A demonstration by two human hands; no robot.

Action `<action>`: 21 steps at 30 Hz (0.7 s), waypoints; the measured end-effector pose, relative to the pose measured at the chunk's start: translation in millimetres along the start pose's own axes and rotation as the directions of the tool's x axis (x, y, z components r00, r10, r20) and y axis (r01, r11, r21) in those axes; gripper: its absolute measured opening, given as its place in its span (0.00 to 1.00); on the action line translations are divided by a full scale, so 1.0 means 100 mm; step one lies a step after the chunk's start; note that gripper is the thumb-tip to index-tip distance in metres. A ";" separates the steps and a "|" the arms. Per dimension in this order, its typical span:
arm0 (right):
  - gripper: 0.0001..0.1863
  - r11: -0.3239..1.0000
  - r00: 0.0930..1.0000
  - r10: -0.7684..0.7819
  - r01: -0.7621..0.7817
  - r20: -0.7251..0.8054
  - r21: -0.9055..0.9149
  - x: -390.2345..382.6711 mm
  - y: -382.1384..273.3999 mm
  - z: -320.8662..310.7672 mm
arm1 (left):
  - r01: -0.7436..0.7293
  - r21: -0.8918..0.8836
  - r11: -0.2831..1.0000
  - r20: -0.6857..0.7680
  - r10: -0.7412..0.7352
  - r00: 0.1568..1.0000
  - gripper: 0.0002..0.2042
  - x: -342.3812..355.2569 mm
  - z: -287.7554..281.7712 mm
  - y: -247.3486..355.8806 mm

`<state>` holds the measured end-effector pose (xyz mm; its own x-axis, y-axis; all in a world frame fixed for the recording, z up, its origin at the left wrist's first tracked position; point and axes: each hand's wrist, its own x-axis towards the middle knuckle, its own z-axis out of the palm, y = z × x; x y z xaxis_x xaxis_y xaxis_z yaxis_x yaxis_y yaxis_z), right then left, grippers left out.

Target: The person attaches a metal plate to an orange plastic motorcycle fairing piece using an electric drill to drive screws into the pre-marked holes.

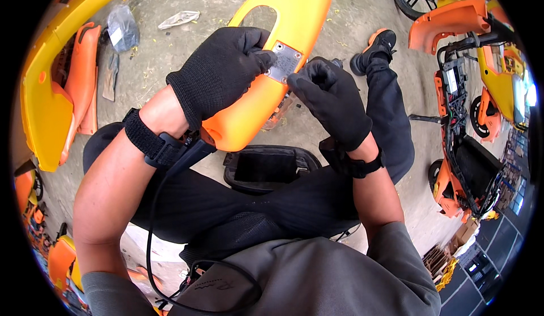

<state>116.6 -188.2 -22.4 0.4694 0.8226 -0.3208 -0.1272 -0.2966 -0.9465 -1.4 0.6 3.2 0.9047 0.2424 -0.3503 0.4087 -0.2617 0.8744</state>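
A glossy yellow-orange plastic panel (252, 118) with a large oval opening stands tilted before me. On it sits a small silver metal plate (286, 61) with fasteners or holes at its corners. My left hand (224, 67), in a black knit glove, is closed at the panel's left side, its fingertips against the plate's left edge. My right hand (334, 101), gloved alike, pinches at the plate's lower right corner; whatever is between those fingertips is too small to tell. Below the panel, between my legs, lies an open black tray-like case (272, 169).
Yellow fairing (42, 106) and orange panels (85, 84) lie at the left, by a clear plastic bag (123, 27). At the right stand a stripped scooter frame (459, 129) and other scooter parts. A black cable (152, 220) runs from my left wrist down past my lap.
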 end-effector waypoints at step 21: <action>0.07 0.999 0.999 0.033 -0.033 -0.003 0.034 -0.03 -0.05 0.01 | 0.045 -0.048 0.998 -0.041 -0.047 0.998 0.13 0.00 0.06 -0.01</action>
<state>115.3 -188.6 -17.2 0.4677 0.8110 -0.3515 -0.1721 -0.3065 -0.9362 -0.8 -4.6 0.8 0.8789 0.2924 -0.3768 0.4426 -0.2056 0.8728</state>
